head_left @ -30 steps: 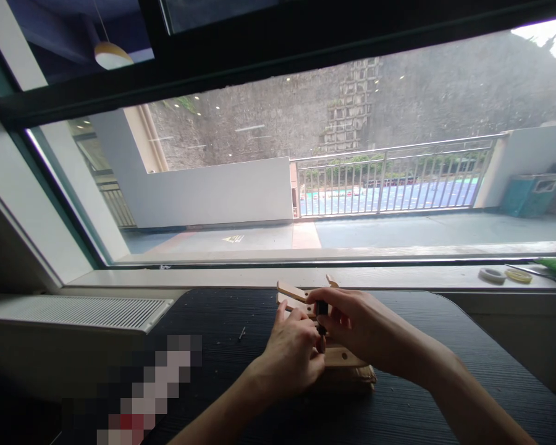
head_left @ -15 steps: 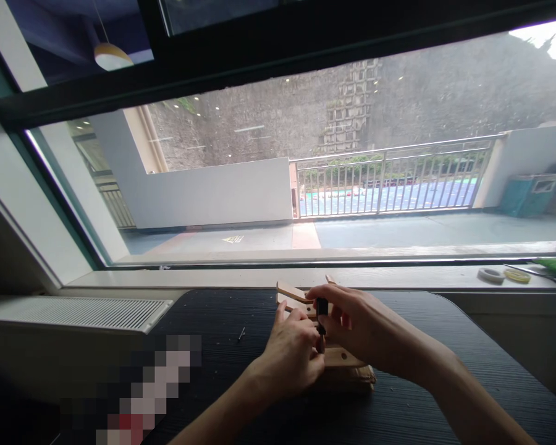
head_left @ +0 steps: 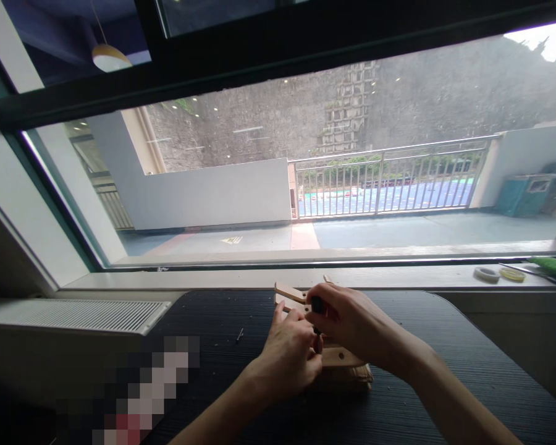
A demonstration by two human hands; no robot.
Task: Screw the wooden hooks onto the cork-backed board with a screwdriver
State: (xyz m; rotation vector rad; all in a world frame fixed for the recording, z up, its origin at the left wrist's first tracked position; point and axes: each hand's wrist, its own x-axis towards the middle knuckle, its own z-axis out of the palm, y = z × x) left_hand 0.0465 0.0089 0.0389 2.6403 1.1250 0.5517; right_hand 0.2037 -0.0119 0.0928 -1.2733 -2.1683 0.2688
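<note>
A pale wooden assembly (head_left: 331, 356) of slats with round holes lies on the dark table, partly hidden by my hands. My right hand (head_left: 352, 315) is closed around the black handle of a screwdriver (head_left: 315, 305), which points down at the wood; its tip is hidden. Close beside it, my left hand (head_left: 290, 349) grips the assembly from the left, one finger stretched along a slat and the others curled near the screwdriver's lower end. Some loose screws (head_left: 240, 335) lie on the table to the left of my left hand.
Under the assembly is a rough brown block (head_left: 352, 378) on the black table (head_left: 421, 334). Two rolls of tape (head_left: 486, 274) and a green-handled tool (head_left: 553, 267) lie on the windowsill (head_left: 241, 279). A white radiator (head_left: 74, 315) stands left of the table.
My right hand has turned slightly, and the screwdriver handle sits a little further left and more covered by the fingers. My left hand keeps its hold on the wood.
</note>
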